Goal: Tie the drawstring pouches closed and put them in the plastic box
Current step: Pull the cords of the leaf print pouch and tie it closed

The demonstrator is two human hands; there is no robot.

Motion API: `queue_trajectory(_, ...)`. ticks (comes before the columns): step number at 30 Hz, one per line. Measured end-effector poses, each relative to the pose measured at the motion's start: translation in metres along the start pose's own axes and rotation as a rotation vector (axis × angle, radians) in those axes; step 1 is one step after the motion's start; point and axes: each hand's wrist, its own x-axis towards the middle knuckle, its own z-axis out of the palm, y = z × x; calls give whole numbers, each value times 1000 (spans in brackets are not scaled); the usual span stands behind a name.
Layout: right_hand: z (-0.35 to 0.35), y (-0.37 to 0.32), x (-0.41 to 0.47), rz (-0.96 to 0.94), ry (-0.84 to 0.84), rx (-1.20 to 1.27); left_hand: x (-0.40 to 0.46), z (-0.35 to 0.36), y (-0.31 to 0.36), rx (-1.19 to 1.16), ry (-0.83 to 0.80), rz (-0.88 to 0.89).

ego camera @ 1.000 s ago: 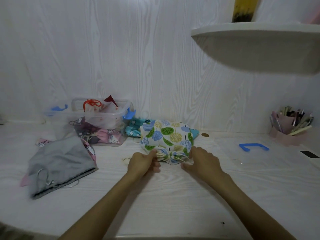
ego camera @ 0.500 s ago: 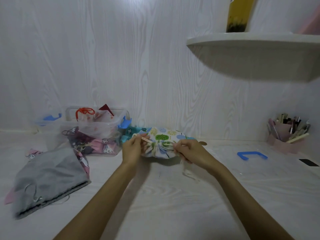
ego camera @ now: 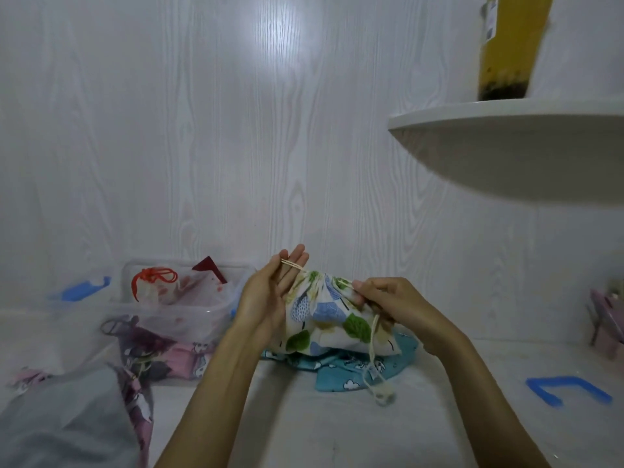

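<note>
Leaf-print drawstring pouch (ego camera: 324,312) sits centre frame, lifted between my two hands just above the bench (ego camera: 304,434), its lower edge over a teal printed pouch (ego camera: 351,373) lying on the surface. My left hand (ego camera: 270,295) is on the pouch's left side, palm facing right, fingers mostly straight and pointing up, with a loop of cream cord (ego camera: 292,264) stretched across the fingertips; thumb looks to pin it, though I can't see that clearly. My right hand (ego camera: 385,298) is curled, pinching the gathered mouth of the pouch at its upper right, and a second cream cord end (ego camera: 373,352) dangles from under that hand down toward the bench. Left of centre I see the clear plastic box (ego camera: 175,312), open, with a white pouch tied in red cord (ego camera: 153,276) inside and purple and pink pouches showing through its wall. Lower left, a grey pouch (ego camera: 64,420) lies flat. Lower right, a blue handle clip (ego camera: 567,390) rests on the bench.
</note>
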Motion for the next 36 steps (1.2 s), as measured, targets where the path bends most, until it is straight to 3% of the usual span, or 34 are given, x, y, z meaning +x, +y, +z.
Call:
queue_trajectory(6, -11, 8, 8, 50, 14, 34, 15, -2, -3, 69, -91, -20)
queue_trajectory(11, -15, 16, 9, 70, -3, -213, 21, -14, -13, 45, -69, -142)
queue_trajectory(14, -16, 16, 5, 96, -91, -326, 20, -18, -17, 218, -84, -156)
queue_trajectory(17, -19, 4, -3, 148, -222, -411, 18, -11, -15, 622, -123, -74)
queue_trajectory(23, -45, -20, -26, 157, -268, -446, 6, 2, -26, 1176, -379, -52)
queue_trajectory(27, -49, -25, -29, 71, -145, -382, -7, 16, -44, 1297, -543, -270)
queue_trajectory(31, -36, -28, -23, -8, 32, -240, -14, 26, -63, 1438, -557, -370)
queue_trajectory(34, -20, -25, -18, -91, 0, -173, -19, 28, -63, 1408, -791, -388)
queue_trajectory(36, -15, -18, -14, -84, -68, -201, -19, 22, -55, 1406, -813, -389)
